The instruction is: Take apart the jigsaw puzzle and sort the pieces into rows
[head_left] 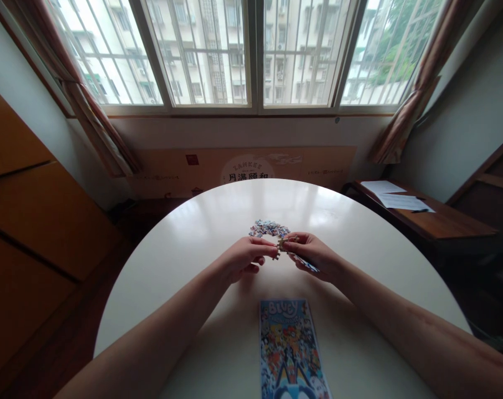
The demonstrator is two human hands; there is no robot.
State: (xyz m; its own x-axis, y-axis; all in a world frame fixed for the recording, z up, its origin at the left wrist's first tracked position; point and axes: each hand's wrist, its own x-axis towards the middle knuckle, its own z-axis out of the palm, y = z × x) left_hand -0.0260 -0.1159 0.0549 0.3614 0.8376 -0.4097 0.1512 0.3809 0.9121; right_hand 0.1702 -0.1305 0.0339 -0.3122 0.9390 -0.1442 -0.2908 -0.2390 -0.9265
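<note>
Small puzzle pieces (287, 242) were at the centre of the frame, held between two hands. The left hand (243, 257) pinched one between thumb and forefinger, its other fingers loosely curled and slightly parted. The right hand (315, 254) pinched more between thumb and fingers, nearly closed, with a blue-printed strip (307, 263) showing beneath them; whether the pieces touched or interlocked, I could not tell. Just beyond lay a loose pile (268, 228) on the white table (159, 277). At bottom centre lay the "Bluey" sheet (290, 349). Papers (395, 200) lay on a desk (442, 219) at right.
</note>
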